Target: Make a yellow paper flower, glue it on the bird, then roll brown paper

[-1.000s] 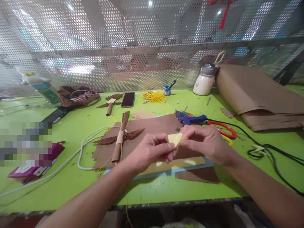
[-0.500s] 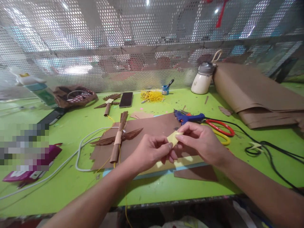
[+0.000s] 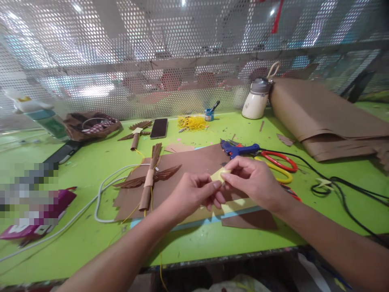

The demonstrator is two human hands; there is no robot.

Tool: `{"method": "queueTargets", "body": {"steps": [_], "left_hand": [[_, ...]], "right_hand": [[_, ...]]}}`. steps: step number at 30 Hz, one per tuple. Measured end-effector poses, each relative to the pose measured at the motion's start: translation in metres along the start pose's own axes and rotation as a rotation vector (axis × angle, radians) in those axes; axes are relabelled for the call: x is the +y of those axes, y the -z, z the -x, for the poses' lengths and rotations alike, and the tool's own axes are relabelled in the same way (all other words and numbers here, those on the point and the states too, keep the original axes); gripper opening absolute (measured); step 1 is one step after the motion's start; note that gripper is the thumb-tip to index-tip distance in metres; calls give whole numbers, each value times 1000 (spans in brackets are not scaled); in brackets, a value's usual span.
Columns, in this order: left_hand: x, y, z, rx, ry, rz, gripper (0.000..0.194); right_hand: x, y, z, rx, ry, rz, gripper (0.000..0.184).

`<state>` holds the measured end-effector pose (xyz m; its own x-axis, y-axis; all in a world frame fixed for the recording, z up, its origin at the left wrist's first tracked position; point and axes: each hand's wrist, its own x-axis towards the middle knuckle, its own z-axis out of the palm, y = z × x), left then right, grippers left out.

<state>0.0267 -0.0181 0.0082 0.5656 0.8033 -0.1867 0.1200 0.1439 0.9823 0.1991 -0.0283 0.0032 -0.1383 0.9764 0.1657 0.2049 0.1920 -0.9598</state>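
Right hand (image 3: 255, 180) has come in over the scrap; a second ago it only held the right edge, and now both hands are bunched together. Left hand (image 3: 197, 190) has the small pale-yellow piece of paper (image 3: 217, 174) between thumb and fingers, the right pinches its other side, and it's held up above the flat brown paper sheet (image 3: 194, 162). Guessing two pinches keep something that flimsy steady. Blue glue gun (image 3: 240, 149) lies just beyond the right hand, probably for easy reach. Off to the left, the rolled brown paper figure with pleated wings (image 3: 148, 178) rests on that sheet, maybe to leave the hands room. Writing-wise, not much: the magenta packet (image 3: 64, 201) at near left has white marks too blurry to read, and the little blue jar (image 3: 209, 115) at the far side is too small to make out.
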Motion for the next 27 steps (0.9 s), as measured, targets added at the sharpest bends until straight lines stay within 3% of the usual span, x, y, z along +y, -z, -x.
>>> {"method": "queueTargets", "body": {"steps": [6, 10, 13, 15, 19, 27], "left_hand": [[0, -4, -1, 24, -8, -1, 31], [-3, -4, -2, 68, -20, -44, 32], [-4, -3, -3, 81, -27, -61, 33], [-5, -2, -3, 77, -24, -61, 34], [-6, -1, -4, 76, -42, -65, 35], [-9, -1, -5, 69, -8, 7, 31]], "right_hand": [[0, -3, 0, 10, -34, -20, 16], [1, -3, -2, 21, -76, -150, 22], [3, 0, -4, -51, -142, -323, 36], [4, 2, -4, -154, -193, -384, 36], [3, 2, -3, -246, -226, -293, 31], [4, 1, -2, -113, -129, -129, 31]]}}
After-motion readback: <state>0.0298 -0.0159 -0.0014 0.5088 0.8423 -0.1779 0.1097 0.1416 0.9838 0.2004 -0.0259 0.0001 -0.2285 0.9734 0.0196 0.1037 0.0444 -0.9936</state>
